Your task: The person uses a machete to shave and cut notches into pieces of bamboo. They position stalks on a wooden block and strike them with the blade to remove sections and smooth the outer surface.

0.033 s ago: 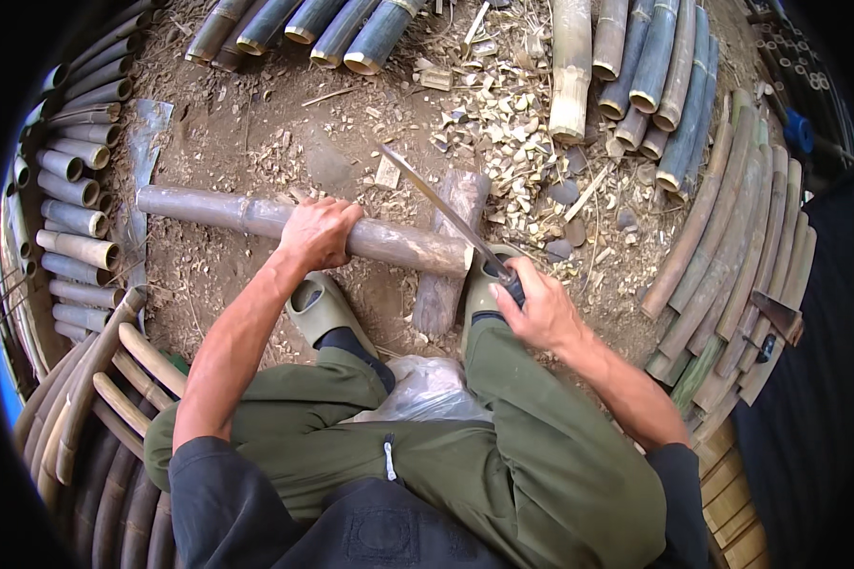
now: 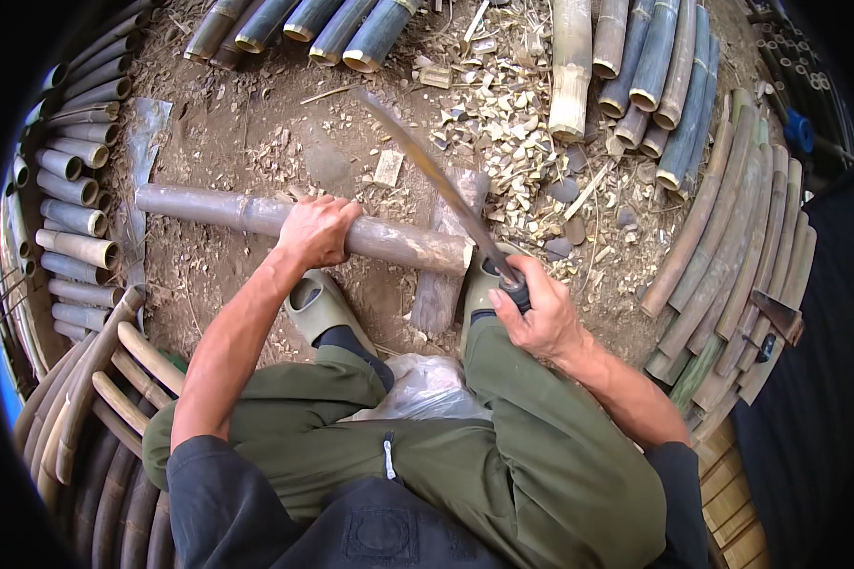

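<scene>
My left hand [image 2: 321, 230] is wrapped over the middle of a brown bamboo pole [image 2: 209, 209] that lies crosswise in front of my feet. The pole's right part rests on a short wooden log [image 2: 436, 289], and its right end is pale and cut. In my right hand [image 2: 539, 308] is the black handle of a machete, its long blade [image 2: 434, 178] slanting up to the far left above the pole. The blade is slightly smeared by motion and looks apart from the bamboo.
Pale wood chips [image 2: 517, 156] cover the ground beyond the log. Cut bamboo poles [image 2: 650, 76] lie at the far side, with more stacked at the left [image 2: 71, 194] and right [image 2: 731, 256]. A hatchet-like blade [image 2: 776, 316] rests on the right stack. My sandals [image 2: 315, 308] flank the log's near end.
The machete has been raised, its blade swinging up and to the left away from the pole's end. My left hand and the bamboo pole have hardly moved.
</scene>
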Demonstrator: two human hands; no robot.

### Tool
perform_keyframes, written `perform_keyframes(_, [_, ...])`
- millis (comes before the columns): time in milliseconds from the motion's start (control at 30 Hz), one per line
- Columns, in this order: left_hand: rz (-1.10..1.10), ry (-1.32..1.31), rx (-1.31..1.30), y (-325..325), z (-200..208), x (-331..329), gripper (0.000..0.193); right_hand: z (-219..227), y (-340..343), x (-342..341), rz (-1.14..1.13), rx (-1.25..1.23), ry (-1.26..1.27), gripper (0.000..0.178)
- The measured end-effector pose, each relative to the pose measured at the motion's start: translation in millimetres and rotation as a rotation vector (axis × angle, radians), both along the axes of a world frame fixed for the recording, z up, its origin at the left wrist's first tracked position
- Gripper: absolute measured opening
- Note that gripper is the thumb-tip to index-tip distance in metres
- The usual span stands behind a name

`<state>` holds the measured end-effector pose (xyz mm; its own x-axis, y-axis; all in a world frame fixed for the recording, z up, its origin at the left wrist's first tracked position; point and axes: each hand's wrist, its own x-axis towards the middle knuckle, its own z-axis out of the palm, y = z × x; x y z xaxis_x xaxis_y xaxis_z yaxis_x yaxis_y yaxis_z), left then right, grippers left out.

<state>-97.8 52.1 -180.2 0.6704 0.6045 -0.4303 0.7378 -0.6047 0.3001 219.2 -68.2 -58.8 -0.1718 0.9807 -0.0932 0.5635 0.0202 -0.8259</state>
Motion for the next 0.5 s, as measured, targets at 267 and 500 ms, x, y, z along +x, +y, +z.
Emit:
perform_keyframes(267, [0.003,-0.014,0.019,-2,3,10,0.044,-53,-24,39,0.047,-0.518,-0.304,0.031])
perform_keyframes(500, [-0.139,0.307,0.154,-4,35,17,0.075,-30,-39,58,-0.231,-0.128,-0.275,0.037])
